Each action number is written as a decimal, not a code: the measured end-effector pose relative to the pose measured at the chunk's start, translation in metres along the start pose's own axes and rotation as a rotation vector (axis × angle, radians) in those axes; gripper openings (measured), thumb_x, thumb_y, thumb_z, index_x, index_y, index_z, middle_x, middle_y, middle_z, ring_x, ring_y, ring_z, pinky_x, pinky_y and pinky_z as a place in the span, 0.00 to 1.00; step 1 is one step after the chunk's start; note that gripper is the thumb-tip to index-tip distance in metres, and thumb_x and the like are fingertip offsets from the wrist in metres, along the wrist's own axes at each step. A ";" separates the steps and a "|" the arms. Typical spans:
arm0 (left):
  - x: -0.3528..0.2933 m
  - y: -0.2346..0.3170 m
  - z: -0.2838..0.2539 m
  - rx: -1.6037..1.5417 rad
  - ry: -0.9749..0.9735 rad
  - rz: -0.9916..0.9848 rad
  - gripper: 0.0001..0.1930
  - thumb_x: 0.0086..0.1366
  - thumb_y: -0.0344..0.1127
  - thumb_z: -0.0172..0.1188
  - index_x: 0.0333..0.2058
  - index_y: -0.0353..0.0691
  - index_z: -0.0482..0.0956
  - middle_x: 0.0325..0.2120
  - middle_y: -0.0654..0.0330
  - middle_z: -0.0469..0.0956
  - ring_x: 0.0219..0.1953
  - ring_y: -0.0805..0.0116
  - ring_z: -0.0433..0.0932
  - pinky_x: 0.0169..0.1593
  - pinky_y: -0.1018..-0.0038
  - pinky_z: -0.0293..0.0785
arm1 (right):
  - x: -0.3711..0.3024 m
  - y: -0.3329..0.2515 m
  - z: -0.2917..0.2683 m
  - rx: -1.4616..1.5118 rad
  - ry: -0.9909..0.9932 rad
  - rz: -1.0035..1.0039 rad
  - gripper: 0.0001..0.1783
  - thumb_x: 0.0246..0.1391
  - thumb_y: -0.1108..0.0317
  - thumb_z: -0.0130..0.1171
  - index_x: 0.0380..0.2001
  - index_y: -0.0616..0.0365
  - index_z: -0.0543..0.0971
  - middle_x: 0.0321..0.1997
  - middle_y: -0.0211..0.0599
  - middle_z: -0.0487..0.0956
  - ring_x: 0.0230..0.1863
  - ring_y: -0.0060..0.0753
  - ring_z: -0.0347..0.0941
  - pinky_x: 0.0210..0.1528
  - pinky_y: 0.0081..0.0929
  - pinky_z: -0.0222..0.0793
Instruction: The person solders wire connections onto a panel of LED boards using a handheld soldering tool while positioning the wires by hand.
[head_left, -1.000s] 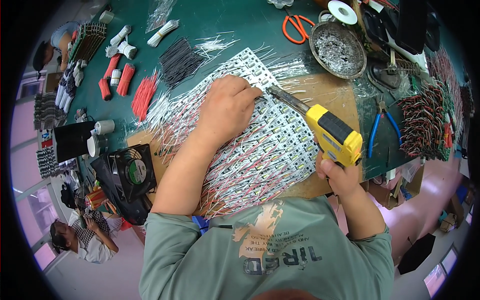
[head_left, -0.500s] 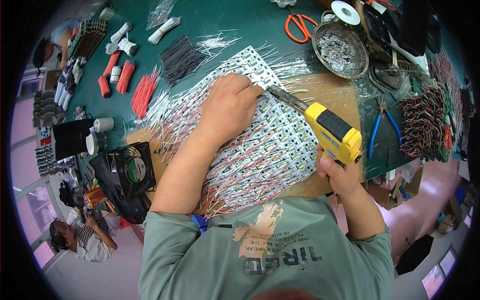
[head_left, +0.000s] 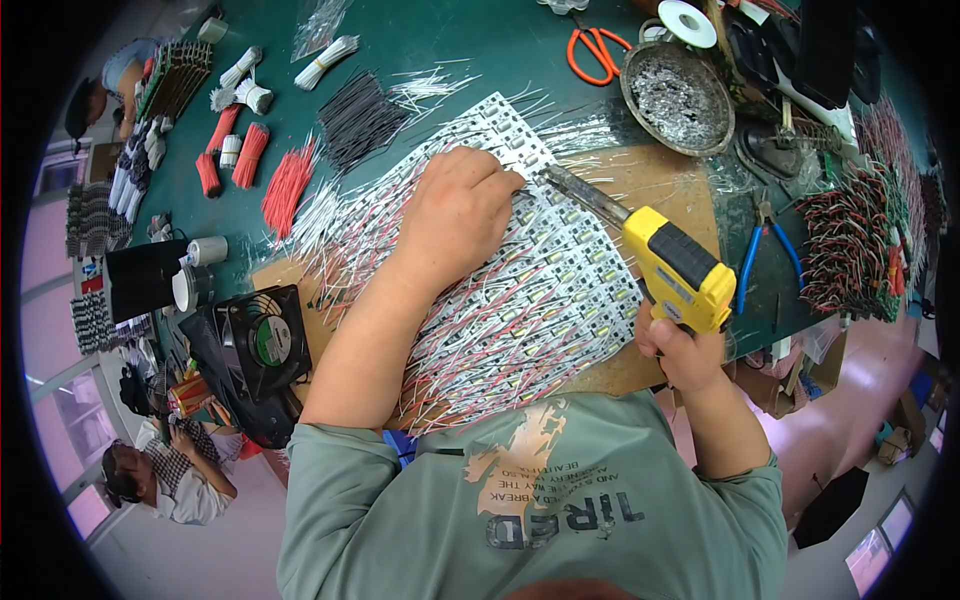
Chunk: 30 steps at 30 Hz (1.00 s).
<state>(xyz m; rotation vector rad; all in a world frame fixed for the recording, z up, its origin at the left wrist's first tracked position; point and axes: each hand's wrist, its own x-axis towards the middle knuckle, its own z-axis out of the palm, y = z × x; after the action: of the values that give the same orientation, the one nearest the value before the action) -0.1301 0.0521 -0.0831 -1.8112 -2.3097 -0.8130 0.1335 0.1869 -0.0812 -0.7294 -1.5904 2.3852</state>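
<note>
My right hand [head_left: 683,352] is wrapped around the handle of a yellow and black soldering gun [head_left: 672,262]. The gun's long metal nose points up and left, its tip at the circuit board panel [head_left: 585,268], close to my left fingertips. My left hand [head_left: 462,205] rests on the panel with thumb and fingers pinched together; what they hold is hidden beneath them. The white panel carries rows of small parts, and many red and white wires [head_left: 500,350] lie across its left and near portions. A brown board [head_left: 690,190] lies under it.
Cut wires in black [head_left: 362,118] and red [head_left: 289,190] lie at the far left. A black fan [head_left: 268,340] stands by my left forearm. Orange-handled scissors [head_left: 597,55], a metal bowl of solder scraps [head_left: 677,98] and blue-handled pliers [head_left: 768,250] are on the right. Another person [head_left: 170,470] sits at lower left.
The soldering gun has shifted slightly right and down in my right hand, its tip drawing a little away from my left fingers. My left hand stays almost where it was.
</note>
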 end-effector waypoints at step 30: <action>0.000 0.000 0.000 0.007 0.001 -0.005 0.09 0.51 0.25 0.63 0.33 0.41 0.83 0.30 0.60 0.78 0.37 0.58 0.77 0.42 0.64 0.73 | 0.005 -0.007 0.003 -0.135 0.009 0.046 0.14 0.54 0.69 0.63 0.42 0.61 0.75 0.31 0.24 0.74 0.32 0.17 0.68 0.36 0.20 0.66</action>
<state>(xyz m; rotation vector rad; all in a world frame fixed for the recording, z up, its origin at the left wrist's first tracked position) -0.1300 0.0520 -0.0834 -1.8028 -2.3143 -0.8049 0.1267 0.1891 -0.0756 -0.8081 -1.7634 2.3196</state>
